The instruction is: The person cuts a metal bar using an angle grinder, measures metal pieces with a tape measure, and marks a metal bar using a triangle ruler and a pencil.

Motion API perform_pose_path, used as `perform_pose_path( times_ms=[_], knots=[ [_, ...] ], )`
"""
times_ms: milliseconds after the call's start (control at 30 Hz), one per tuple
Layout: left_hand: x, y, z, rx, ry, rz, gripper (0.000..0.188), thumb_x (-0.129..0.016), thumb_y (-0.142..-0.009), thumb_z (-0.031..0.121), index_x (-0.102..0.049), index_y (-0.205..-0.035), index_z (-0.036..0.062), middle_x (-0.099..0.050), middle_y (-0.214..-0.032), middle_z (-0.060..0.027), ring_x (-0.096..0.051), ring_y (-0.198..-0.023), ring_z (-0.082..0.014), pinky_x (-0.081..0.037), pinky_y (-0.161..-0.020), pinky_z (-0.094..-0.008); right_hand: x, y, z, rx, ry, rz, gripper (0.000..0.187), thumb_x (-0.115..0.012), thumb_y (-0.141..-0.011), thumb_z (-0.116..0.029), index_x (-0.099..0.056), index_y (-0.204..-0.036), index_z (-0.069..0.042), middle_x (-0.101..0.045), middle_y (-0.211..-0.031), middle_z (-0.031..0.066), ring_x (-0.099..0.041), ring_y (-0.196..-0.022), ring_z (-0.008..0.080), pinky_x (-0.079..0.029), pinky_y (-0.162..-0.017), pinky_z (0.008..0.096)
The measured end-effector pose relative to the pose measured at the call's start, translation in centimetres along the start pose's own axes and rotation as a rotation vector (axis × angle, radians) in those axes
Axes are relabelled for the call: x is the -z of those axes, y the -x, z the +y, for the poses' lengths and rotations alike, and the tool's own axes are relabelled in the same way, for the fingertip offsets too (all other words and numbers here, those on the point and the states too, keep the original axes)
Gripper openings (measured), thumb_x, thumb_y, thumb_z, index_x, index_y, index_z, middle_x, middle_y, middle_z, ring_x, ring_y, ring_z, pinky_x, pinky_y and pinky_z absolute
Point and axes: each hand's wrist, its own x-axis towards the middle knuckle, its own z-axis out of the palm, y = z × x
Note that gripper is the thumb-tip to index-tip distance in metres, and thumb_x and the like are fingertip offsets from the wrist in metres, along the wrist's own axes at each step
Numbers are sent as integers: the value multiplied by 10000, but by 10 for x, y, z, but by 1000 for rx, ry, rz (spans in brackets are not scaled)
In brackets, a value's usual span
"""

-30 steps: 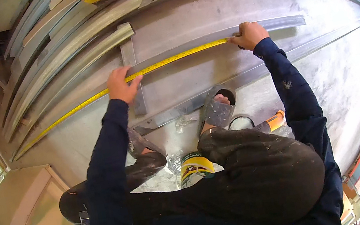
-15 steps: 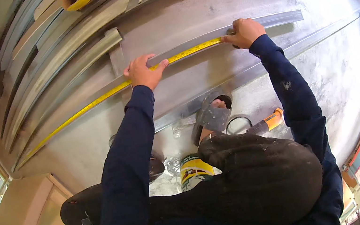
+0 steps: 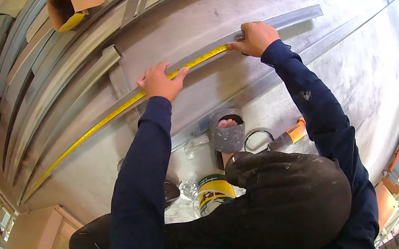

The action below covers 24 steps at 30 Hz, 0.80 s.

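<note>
A long grey metal channel (image 3: 297, 17) lies slantwise on the floor in front of me. Along it runs a yellow tape measure blade (image 3: 104, 120), stretched from the far left up to my right hand. My left hand (image 3: 159, 82) is over the blade and channel, its fingers curled over the far edge and its thumb on the near side. Farther right, my right hand (image 3: 256, 39) is closed at the end of the visible blade. The tape's case is mostly hidden by those fingers.
Several long metal profiles (image 3: 68, 67) lie at the back left, near an open cardboard box (image 3: 65, 12). Another channel (image 3: 313, 50) lies nearer to me. Close by my sandalled foot (image 3: 228, 131) are an orange-and-black power tool (image 3: 291, 134) and a yellow-and-green bucket (image 3: 215, 190).
The view has shifted slightly, so the floor and profiles appear farther left. My left hand sits a little closer to my right hand; both keep their hold.
</note>
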Motion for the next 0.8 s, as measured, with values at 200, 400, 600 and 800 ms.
perform_pose_path(
  times_ms=[200,400,600,800],
  knots=[
    [9,-16,6,113,-4,-167,636,-719,-672,690,-718,-1025,160,-702,-1059,-84,-607,-1080,-240,-292,-962,-440,10,2,1,-25,-16,-31,591,-747,-711,-585,-720,-868,-16,-707,-876,207,-694,-846,353,-554,-786,427],
    [16,-11,-13,145,-3,-182,710,-709,-656,728,-709,-1048,136,-701,-1085,-92,-623,-1063,-257,-302,-970,-493,7,3,6,-32,-7,-10,612,-751,-701,-603,-724,-893,-23,-707,-880,211,-693,-844,362,-558,-772,436],
    [26,-7,-30,190,16,-261,742,-711,-641,737,-703,-1054,121,-712,-1043,-97,-652,-999,-266,-303,-1005,-492,-2,-2,0,-27,22,-1,623,-751,-697,-612,-720,-882,-18,-708,-876,206,-696,-857,359,-561,-787,433],
    [27,-3,-49,168,-2,-204,723,-723,-640,722,-704,-1045,124,-705,-1038,-88,-633,-1010,-260,-311,-991,-453,-6,-5,-2,47,12,94,652,-770,-637,-656,-703,-766,-21,-686,-717,176,-687,-714,349,-555,-693,429]
  ],
)
